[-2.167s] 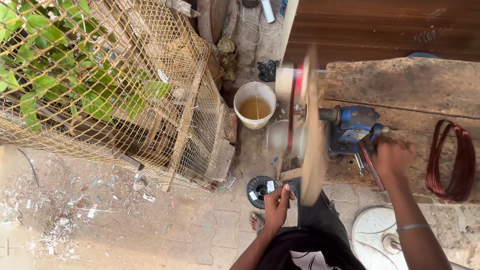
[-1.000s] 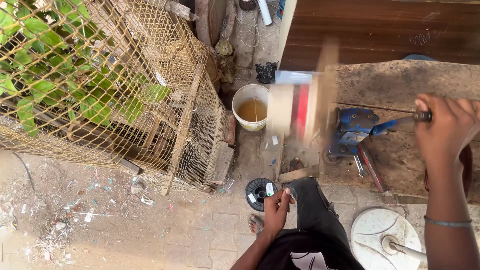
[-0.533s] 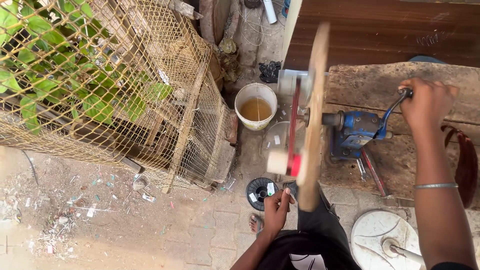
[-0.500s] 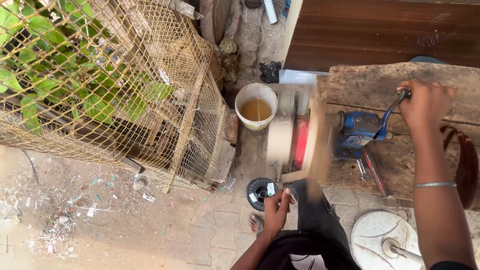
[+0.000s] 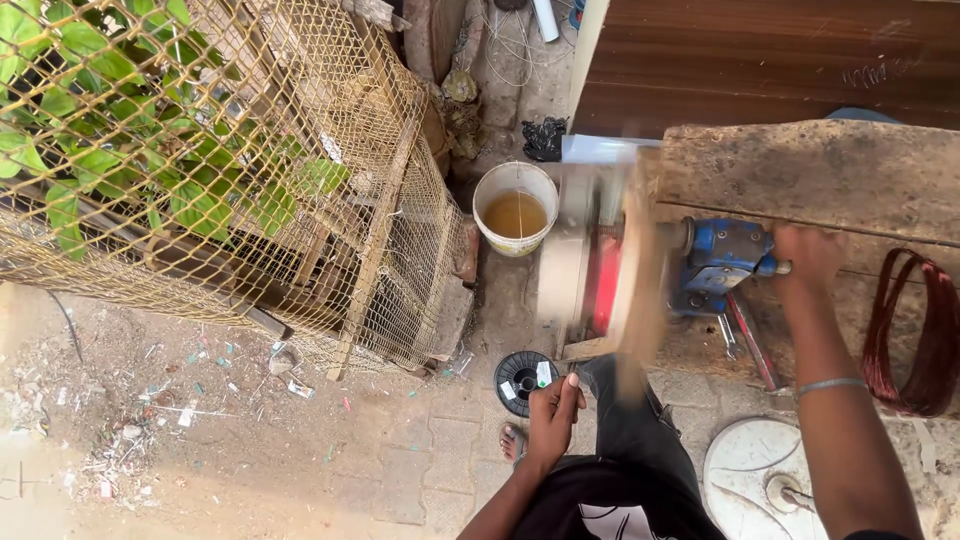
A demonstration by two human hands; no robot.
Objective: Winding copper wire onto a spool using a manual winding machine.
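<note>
— Where was the blue hand-cranked winding machine?

— It stood at the left edge of the worn wooden tabletop, with its blurred red-and-pale spool hanging out past that edge, above the white plastic bucket of brownish liquid on the paved ground.

— And the person's hands?

— The right hand was wrapped in a closed grip round the small crank handle on the machine's right side. The left hand was low, below the spool and just beside a black round reel on the ground; its fingers were curled, but whether they pinched a wire could not be told.

— How would the machine handle?

— It looked like heavy, stiff metal, fixed in place, so the crank handle seemed the only sensible hold. The spinning spool seemed best left untouched. A coil of reddish copper wire lay near the tabletop's right edge, probably springy and easily tangled.
</note>
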